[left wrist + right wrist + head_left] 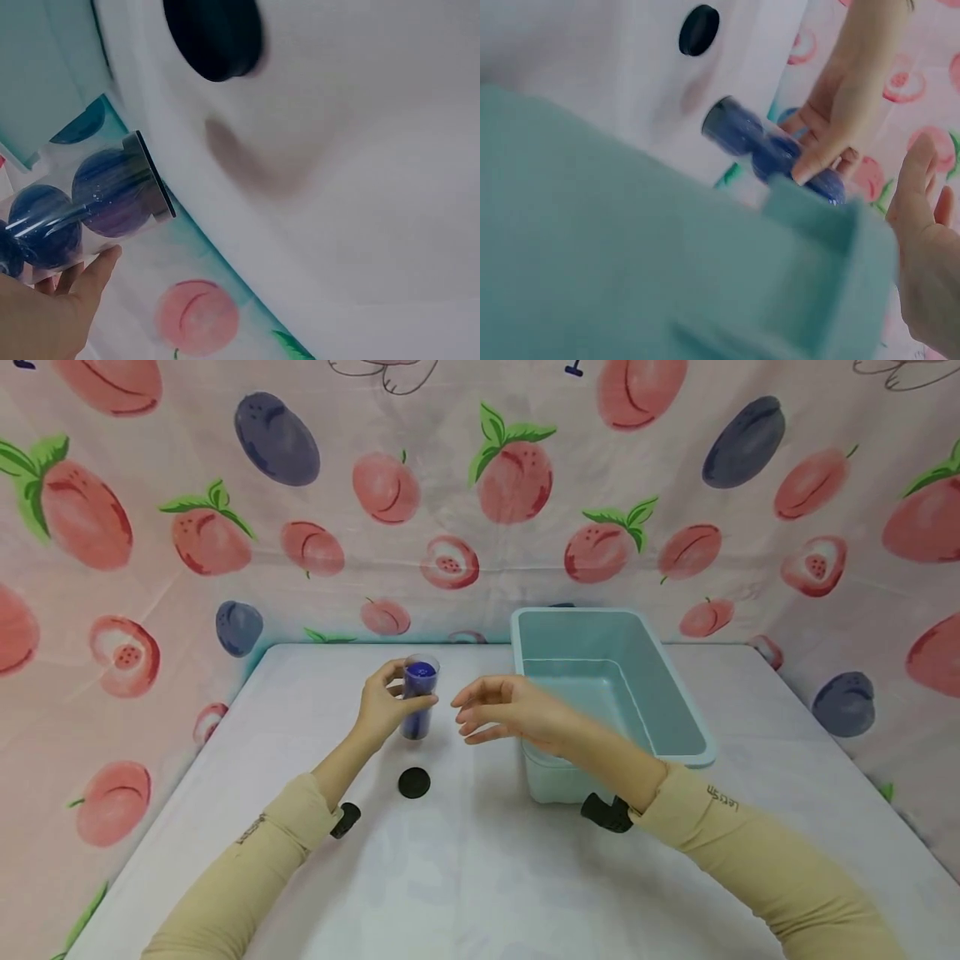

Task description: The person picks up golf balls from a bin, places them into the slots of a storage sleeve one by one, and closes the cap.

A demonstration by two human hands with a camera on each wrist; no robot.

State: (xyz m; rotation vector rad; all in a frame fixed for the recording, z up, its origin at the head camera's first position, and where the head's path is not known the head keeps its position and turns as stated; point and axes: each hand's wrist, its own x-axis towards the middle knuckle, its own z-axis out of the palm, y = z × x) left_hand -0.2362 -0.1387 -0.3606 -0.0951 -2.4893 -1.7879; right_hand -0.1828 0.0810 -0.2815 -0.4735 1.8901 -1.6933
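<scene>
My left hand (380, 703) grips a clear plastic tube (416, 725) and holds it upright over the table, thumb across the near side. Blue balls (112, 193) are stacked inside, and the left wrist view shows a black cap (154, 176) on the tube's lower end. At the tube's upper end no cap shows in the head view. Just right of the tube is my right hand (504, 706), its fingers relaxed and slightly bent with nothing in them. A round black lid (414, 782) lies on the table nearer to me, below the tube.
A pale green plastic bin (686, 710) stands on the right of the white table (465, 877), partly behind my right forearm. Behind the table hangs a fruit-print cloth (450, 485). Small black devices (606, 812) are worn at both wrists.
</scene>
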